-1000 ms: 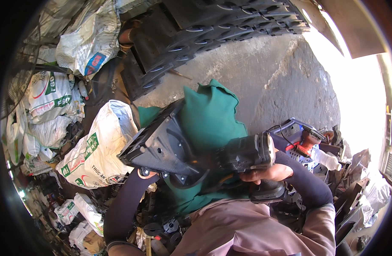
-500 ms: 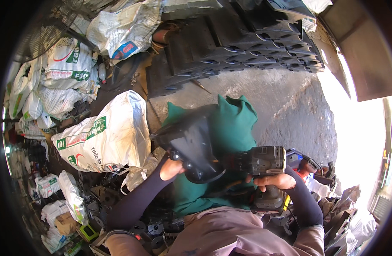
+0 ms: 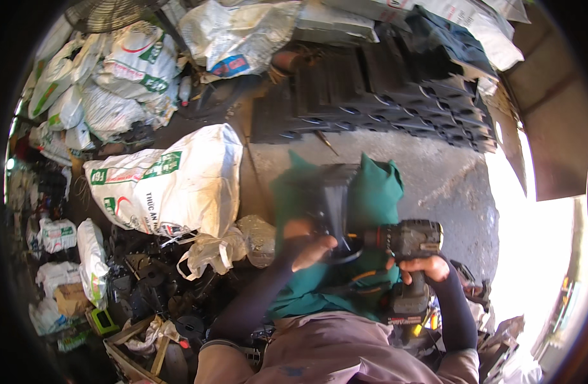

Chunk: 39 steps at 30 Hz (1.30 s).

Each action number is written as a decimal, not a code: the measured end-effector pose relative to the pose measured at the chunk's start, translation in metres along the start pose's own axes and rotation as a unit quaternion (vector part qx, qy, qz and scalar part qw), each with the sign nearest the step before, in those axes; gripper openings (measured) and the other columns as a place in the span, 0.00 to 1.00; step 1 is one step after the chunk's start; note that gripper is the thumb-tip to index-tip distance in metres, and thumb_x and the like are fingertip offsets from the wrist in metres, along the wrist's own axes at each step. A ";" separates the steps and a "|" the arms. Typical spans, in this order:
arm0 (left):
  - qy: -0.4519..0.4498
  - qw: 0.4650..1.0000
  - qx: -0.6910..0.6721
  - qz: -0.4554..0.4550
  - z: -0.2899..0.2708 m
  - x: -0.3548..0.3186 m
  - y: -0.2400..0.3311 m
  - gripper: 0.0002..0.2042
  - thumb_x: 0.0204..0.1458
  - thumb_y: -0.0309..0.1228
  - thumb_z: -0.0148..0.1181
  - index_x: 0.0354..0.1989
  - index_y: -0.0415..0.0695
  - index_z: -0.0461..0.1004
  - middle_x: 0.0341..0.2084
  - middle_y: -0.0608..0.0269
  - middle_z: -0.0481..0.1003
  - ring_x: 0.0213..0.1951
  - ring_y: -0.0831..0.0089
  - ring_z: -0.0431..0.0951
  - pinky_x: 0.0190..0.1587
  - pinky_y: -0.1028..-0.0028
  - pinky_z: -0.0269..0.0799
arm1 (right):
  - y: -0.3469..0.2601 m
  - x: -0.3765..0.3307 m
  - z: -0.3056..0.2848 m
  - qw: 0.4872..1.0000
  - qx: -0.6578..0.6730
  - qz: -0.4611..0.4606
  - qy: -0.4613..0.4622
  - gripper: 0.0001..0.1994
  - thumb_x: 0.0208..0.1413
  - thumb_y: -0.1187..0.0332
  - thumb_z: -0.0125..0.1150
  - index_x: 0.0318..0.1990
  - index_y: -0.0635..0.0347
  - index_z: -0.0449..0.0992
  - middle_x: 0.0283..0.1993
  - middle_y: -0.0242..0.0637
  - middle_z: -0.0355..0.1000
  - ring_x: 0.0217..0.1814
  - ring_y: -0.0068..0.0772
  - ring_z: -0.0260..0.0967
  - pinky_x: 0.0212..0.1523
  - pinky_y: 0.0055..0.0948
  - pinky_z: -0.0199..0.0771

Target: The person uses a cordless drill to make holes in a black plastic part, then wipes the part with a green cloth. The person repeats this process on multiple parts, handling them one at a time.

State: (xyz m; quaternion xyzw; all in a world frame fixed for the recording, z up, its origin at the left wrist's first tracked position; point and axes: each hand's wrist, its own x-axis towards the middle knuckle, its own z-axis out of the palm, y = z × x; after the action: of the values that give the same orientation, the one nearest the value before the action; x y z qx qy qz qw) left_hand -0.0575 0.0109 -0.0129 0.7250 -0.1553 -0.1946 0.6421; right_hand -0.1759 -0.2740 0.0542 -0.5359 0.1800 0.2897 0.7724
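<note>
My left hand [image 3: 313, 251] grips a glossy black moulded plastic part [image 3: 335, 201] by its near end. The part is held over the green cloth [image 3: 387, 189] that covers my lap, and its outline is partly blurred. In my right hand [image 3: 425, 267] is a cordless drill [image 3: 417, 237], its fingers wrapped round the handle. The drill's front end points left at the near side of the black part; whether its tip touches the part, I cannot tell.
A white printed sack [image 3: 198, 182] lies left of my lap, with a clear plastic bag [image 3: 259, 240] beside it. Stacked black panels [image 3: 345, 83] stand beyond the concrete floor [image 3: 454, 185]. Dark loose parts [image 3: 150, 281] clutter the near left, and more sacks [image 3: 137, 64] fill the far left.
The black part has turned more upright and shifted right, toward the drill. My left hand has moved with it, its thumb now along the part's near end. The whole view has shifted.
</note>
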 end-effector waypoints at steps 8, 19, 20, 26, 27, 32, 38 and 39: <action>-0.017 1.000 -0.004 0.023 -0.004 0.003 -0.002 0.33 0.44 0.63 0.62 0.32 0.36 0.74 0.26 0.67 0.75 0.30 0.77 0.73 0.34 0.74 0.68 | 0.010 0.000 0.002 1.000 -0.007 0.010 0.016 0.19 0.47 0.76 0.59 0.49 0.66 0.70 0.29 0.34 0.71 0.20 0.24 0.66 0.23 0.22 0.67; 0.029 0.991 -0.111 0.063 0.004 0.010 -0.004 0.36 0.42 0.64 0.62 0.37 0.35 0.73 0.31 0.64 0.75 0.34 0.76 0.73 0.37 0.74 0.68 | 0.011 0.000 0.000 1.000 0.008 0.005 -0.003 0.14 0.47 0.75 0.60 0.44 0.64 0.71 0.31 0.37 0.72 0.22 0.27 0.67 0.24 0.24 0.68; 0.019 0.992 -0.114 0.052 0.004 0.009 -0.005 0.36 0.42 0.64 0.62 0.38 0.35 0.73 0.32 0.64 0.75 0.34 0.75 0.73 0.38 0.74 0.68 | 0.012 0.000 -0.001 1.000 0.011 0.012 -0.008 0.14 0.49 0.73 0.60 0.44 0.65 0.72 0.32 0.37 0.71 0.23 0.25 0.67 0.25 0.24 0.67; -0.027 0.991 -0.108 0.080 -0.014 0.007 -0.003 0.34 0.49 0.63 0.54 0.40 0.37 0.72 0.30 0.63 0.74 0.31 0.75 0.72 0.33 0.75 0.65 | 0.012 -0.002 -0.004 0.998 0.051 -0.010 -0.027 0.15 0.48 0.77 0.60 0.46 0.64 0.72 0.38 0.42 0.75 0.22 0.27 0.69 0.26 0.24 0.72; -0.025 0.982 -0.175 0.063 -0.020 0.006 0.001 0.33 0.51 0.63 0.51 0.40 0.38 0.72 0.29 0.63 0.73 0.29 0.74 0.71 0.30 0.76 0.64 | 0.011 -0.004 -0.006 0.998 0.062 -0.013 -0.027 0.16 0.48 0.77 0.60 0.47 0.64 0.72 0.39 0.43 0.75 0.23 0.27 0.69 0.27 0.24 0.73; 0.060 0.914 -0.358 -0.179 -0.046 0.000 0.020 0.09 0.57 0.30 0.49 0.39 0.37 0.70 0.27 0.61 0.71 0.28 0.73 0.70 0.32 0.76 0.68 | 0.003 -0.015 -0.017 0.997 0.067 -0.001 0.034 0.18 0.48 0.78 0.59 0.49 0.64 0.71 0.41 0.44 0.75 0.23 0.27 0.70 0.28 0.25 0.73; 0.104 0.900 -0.370 -0.207 -0.039 0.013 0.023 0.12 0.50 0.16 0.45 0.41 0.38 0.72 0.34 0.59 0.75 0.33 0.72 0.74 0.39 0.74 0.70 | -0.007 -0.001 -0.016 0.997 0.068 -0.013 0.030 0.14 0.49 0.76 0.58 0.46 0.66 0.72 0.39 0.43 0.75 0.23 0.26 0.69 0.27 0.25 0.71; 0.110 0.902 -0.359 -0.213 -0.037 0.016 0.021 0.12 0.50 0.16 0.44 0.41 0.38 0.72 0.33 0.60 0.75 0.33 0.73 0.74 0.38 0.75 0.70 | -0.009 0.003 -0.016 0.998 0.056 -0.017 0.029 0.14 0.49 0.76 0.58 0.45 0.66 0.73 0.39 0.43 0.75 0.23 0.26 0.69 0.26 0.25 0.71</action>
State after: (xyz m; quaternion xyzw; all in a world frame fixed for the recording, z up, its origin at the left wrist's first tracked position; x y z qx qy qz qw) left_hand -0.0252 0.0330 0.0102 0.4775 0.1551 -0.2887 0.8152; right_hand -0.1675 -0.2905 0.0534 -0.5031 0.2091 0.2503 0.8003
